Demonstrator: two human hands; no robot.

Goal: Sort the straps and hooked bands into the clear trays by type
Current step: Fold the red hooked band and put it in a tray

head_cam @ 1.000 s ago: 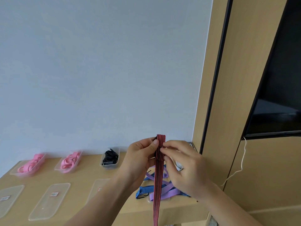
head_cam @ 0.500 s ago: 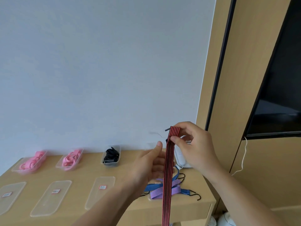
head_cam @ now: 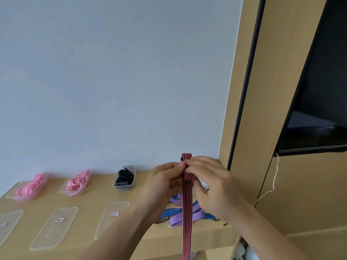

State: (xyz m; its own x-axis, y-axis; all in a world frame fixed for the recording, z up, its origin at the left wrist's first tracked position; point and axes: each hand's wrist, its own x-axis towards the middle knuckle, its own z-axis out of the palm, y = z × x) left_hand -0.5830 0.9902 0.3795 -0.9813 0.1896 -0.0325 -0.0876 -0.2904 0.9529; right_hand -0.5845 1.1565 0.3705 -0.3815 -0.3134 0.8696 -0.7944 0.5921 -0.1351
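A red-and-black striped hooked band (head_cam: 187, 207) hangs straight down in front of me, its top end folded over. My left hand (head_cam: 163, 186) pinches that folded top from the left, and my right hand (head_cam: 210, 186) grips it from the right. Behind the hands, blue striped and purple bands (head_cam: 195, 214) lie in a loose pile on the wooden shelf. Three clear trays stand along the wall: two hold pink straps (head_cam: 30, 186) (head_cam: 78, 182), one holds black bands (head_cam: 124, 178).
Three clear tray lids (head_cam: 56, 227) (head_cam: 111, 216) (head_cam: 7, 225) with small labels lie flat along the shelf's front. A wooden wall panel with a dark screen (head_cam: 317, 91) rises at the right. A white cord (head_cam: 270, 184) hangs down there.
My right hand has come down from its raised position. My left hand has closed on the band's top again, and the end is now folded over between both hands.
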